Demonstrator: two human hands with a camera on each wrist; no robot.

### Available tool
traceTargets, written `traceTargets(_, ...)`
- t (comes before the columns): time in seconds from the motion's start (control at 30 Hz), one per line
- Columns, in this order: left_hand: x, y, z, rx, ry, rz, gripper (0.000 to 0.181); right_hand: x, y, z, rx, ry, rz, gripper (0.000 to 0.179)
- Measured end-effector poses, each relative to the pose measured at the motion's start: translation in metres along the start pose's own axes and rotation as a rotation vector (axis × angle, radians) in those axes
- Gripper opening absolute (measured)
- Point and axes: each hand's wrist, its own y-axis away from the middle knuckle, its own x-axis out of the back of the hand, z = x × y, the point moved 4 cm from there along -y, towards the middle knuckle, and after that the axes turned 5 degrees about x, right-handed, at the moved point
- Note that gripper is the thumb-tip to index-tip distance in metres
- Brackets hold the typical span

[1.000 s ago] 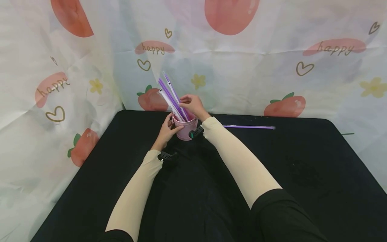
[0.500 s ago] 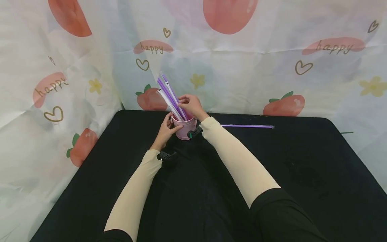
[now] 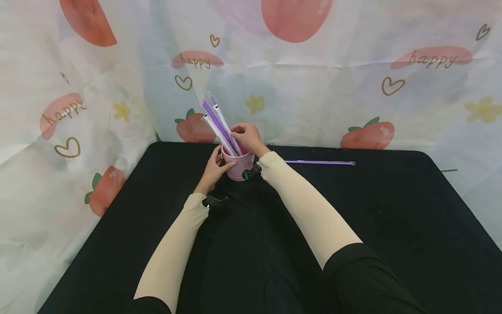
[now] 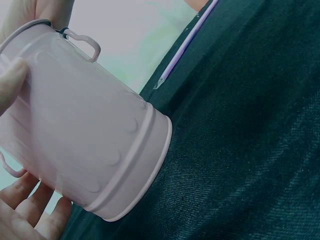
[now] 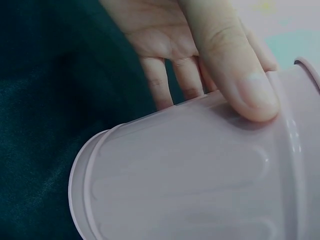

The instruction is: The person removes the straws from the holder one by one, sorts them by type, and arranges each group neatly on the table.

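Note:
A small pink metal bucket [image 3: 238,168] with side handles stands near the table's back edge. Several long, thin purple and white sticks [image 3: 219,124], some in clear wrapping, lean out of it to the left. My left hand [image 3: 213,169] grips the bucket's left side, its thumb [image 5: 252,95] pressed on the front wall and the fingers behind. Over the rim, my right hand [image 3: 249,137] pinches at a purple stick with thumb and forefinger; its fingertips are partly hidden. The lower ends of the sticks are inside the bucket, out of sight.
Another purple stick [image 3: 319,162] lies on the black-covered table [image 3: 392,218] right of the bucket, its left end behind my right arm. A patterned cloth backdrop [image 3: 306,100] rises behind the table and along its left. A thin green strip [image 3: 449,170] shows beyond the right edge.
The whole scene shifts slightly left and up in the head view. Both hands, the bucket and the sticks keep nearly the same places relative to each other.

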Motion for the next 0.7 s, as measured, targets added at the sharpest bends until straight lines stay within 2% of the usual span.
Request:
traceTargets(0.2,0.0,-0.001,-0.001,0.011,-0.01,0.001,0.075,0.001,0.0,0.001,0.003,0.006,-0.007,0.022)
traceTargets(0.4,0.0,0.001,0.001,0.023,-0.003,-0.009,0.076,0.001,-0.001,0.003,0.009,-0.008,-0.068,0.023)
traceTargets(0.57,-0.001,0.011,0.016,0.026,0.014,-0.032,0.075,0.003,0.0,0.004,0.018,-0.039,-0.148,0.026)
traceTargets(0.7,-0.002,0.016,0.023,0.033,0.01,-0.039,0.075,0.006,0.002,0.004,0.031,-0.063,-0.174,0.024)
